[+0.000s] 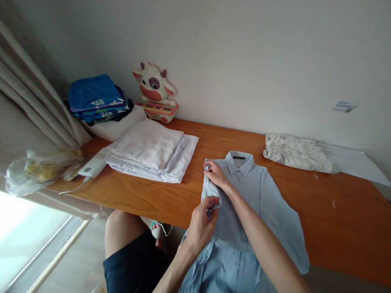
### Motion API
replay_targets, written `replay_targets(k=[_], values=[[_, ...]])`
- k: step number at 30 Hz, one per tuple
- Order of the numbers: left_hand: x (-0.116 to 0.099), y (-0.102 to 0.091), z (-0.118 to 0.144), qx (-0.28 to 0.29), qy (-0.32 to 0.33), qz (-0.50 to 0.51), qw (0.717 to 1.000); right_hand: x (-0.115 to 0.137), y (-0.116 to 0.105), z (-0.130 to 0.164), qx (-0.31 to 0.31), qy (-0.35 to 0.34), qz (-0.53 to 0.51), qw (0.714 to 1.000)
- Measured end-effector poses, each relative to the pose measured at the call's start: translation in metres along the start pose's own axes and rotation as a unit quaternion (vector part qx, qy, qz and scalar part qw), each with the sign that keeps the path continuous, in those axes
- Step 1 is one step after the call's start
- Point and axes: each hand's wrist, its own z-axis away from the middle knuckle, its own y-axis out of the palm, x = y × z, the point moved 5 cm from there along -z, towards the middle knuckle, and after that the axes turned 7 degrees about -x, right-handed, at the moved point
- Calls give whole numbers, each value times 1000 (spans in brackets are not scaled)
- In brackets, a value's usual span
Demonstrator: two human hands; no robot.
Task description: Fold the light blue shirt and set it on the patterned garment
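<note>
1. Shirt [261, 202] first: pale blue, button-up, lying front down on the orange wood surface [342, 215], collar toward the wall. Its lower half hangs off the near edge into the person's lap, probably because it's too long to fit flat.

2. Left hand [202, 223] is closed in a pinch on the shirt's left edge, about halfway down, where the sleeve is gathered. Right hand [216, 174] has its fingers curled onto the same edge up by the shoulder, just beside the collar. Holding both ends of that edge looks like a way to keep the fold line straight.

3. Fabric looks thin and smooth, with soft creases. The right side of the shirt lies spread out flat, while the left side is bunched and turned inward.

4. Left of the shirt sits a pile of folded white clothes [156, 151], squared up and layered; the top one has fine stripes. They look crisp and flat.

5. Beyond that pile, against the wall, is a plastic cow toy [156, 92] with a little keyboard, rounded and glossy. Next to it is a stack of folded blue clothes [95, 97].

6. Right of the shirt, near the wall, lies a cream patterned cloth [295, 152], a bit crumpled, with white fabric [355, 163] beside it.

7. Far left of the shirt there's a crinkly clear plastic bag [38, 171] by the curtain [17, 102].
</note>
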Motion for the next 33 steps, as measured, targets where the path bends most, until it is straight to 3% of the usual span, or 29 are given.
replay_targets(k=[3,6,8,13,18,22,27,29,33], values=[[-7,1,4,-13,17,-21,1000,-4,-11,8,3,-14,-86,996],[0,-16,17,-60,57,-114,990,-8,-17,11,-4,-18,-162,987],[11,-29,32,-62,44,-166,983,-12,-18,11,-6,-14,-207,978],[22,-46,72,24,-79,-170,982,-21,-22,7,-30,5,-292,956],[35,-36,114,98,-153,-233,955,-24,-22,7,-43,7,-318,947],[61,-28,150,130,-115,-302,937,-26,-21,5,-50,0,-314,948],[83,-58,185,74,-61,-302,948,-28,-20,5,-46,-6,-312,949],[91,-70,200,78,-65,-317,943,-25,-20,6,-38,-11,-314,949],[97,-64,236,124,-75,-309,940,-18,-20,11,7,-17,-315,949]])
